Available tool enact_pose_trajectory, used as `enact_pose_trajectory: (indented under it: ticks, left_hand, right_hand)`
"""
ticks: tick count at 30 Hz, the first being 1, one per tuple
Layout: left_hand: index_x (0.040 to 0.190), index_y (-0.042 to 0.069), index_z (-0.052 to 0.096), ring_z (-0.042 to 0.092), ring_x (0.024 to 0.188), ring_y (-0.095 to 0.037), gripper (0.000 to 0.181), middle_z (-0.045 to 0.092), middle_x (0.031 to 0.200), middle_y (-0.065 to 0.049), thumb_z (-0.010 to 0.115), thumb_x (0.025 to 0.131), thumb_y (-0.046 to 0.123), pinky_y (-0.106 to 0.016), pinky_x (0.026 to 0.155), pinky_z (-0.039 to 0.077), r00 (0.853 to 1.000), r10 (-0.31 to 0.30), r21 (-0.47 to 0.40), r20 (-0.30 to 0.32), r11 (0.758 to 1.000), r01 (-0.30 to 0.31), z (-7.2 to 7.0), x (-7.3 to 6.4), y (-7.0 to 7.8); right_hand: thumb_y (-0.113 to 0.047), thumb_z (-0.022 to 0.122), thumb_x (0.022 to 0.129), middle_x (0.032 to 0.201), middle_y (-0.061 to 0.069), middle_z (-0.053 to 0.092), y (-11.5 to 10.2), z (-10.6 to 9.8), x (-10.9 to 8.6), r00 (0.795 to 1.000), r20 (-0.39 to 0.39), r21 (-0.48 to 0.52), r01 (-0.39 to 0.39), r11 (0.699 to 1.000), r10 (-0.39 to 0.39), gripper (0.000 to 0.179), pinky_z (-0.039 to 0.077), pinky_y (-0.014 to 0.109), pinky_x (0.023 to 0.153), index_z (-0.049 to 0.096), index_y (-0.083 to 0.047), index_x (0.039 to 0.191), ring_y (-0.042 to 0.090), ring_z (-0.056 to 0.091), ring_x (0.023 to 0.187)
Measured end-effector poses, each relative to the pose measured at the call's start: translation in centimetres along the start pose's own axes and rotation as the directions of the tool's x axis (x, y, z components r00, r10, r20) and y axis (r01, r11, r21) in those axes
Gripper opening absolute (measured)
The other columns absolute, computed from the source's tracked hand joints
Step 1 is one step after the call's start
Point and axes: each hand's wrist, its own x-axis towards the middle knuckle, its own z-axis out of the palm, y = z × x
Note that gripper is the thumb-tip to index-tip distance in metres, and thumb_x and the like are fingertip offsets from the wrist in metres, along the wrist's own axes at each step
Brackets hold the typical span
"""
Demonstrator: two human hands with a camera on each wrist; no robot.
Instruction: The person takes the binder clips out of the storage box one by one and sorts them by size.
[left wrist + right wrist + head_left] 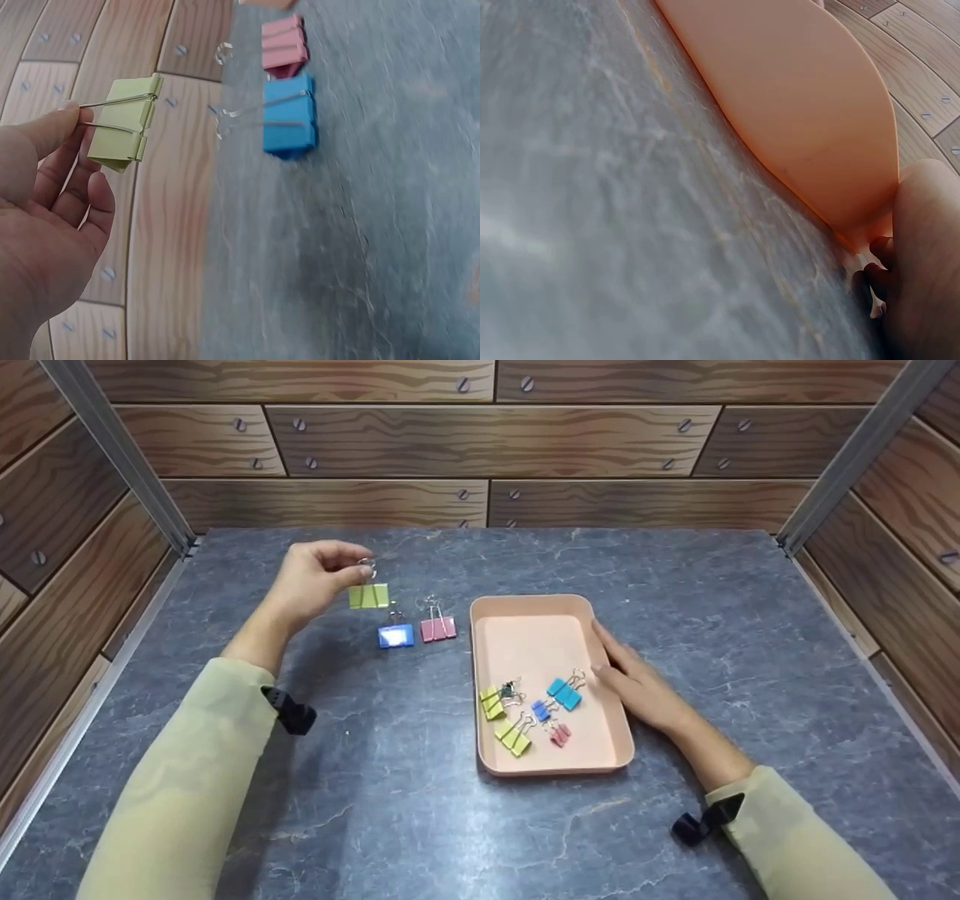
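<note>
My left hand (pixel 315 577) pinches a yellow-green binder clip (pixel 121 124) by its wire handles between thumb and fingertips, with the clip's body hanging down in the head view. Just below it on the tabletop stand a blue binder clip (pixel 395 636) and a pink binder clip (pixel 438 628), side by side. My right hand (pixel 637 682) grips the right wall of a peach tray (pixel 628 746), thumb over the rim and fingers along the outside. Inside the tray lie several binder clips, among them a turquoise one (pixel 564 694), a small pink one (pixel 559 734) and a yellow-green one (pixel 513 738).
The tray rests on a dark blue marble-patterned table (pixel 390 825). Wood-patterned panels (pixel 487 442) close off the back and both sides, with metal posts (pixel 124 457) at the rear corners. A black wrist camera (pixel 292 712) sits on each sleeve.
</note>
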Motion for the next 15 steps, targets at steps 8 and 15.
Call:
enact_pose_trajectory:
  ticks: [8, 15]
  left_hand:
    - [0.125, 0.007, 0.077, 0.069, 0.100, -0.017, 0.023, 0.077, 0.114, -0.008, 0.073, 0.103, 0.013, -0.029, 0.083, 0.057, 0.999, -0.037, -0.016, -0.017, 0.999, 0.037, -0.6, -0.3, -2.3]
    - [0.125, 0.007, 0.077, 0.068, 0.102, -0.017, 0.024, 0.076, 0.116, -0.009, 0.073, 0.103, 0.015, -0.028, 0.085, 0.056, 0.998, -0.066, -0.012, 0.000, 0.998, 0.066, -0.7, -0.3, -3.6]
  right_hand:
    - [-0.039, 0.052, 0.111, 0.174, 0.014, 0.023, 0.0, 0.1, 0.1, 1.000, -0.002, -0.012, -0.001, 1.000, 0.001, 0.067, 0.013, 0.067, 0.125, 0.021, -0.034, 0.170, 0.043, 0.016, 0.159]
    - [-0.032, 0.051, 0.112, 0.173, 0.017, 0.024, 0.1, 0.0, 0.0, 1.000, -0.007, -0.003, 0.013, 1.000, -0.013, 0.066, 0.013, 0.067, 0.125, 0.022, -0.030, 0.171, 0.044, 0.017, 0.158]
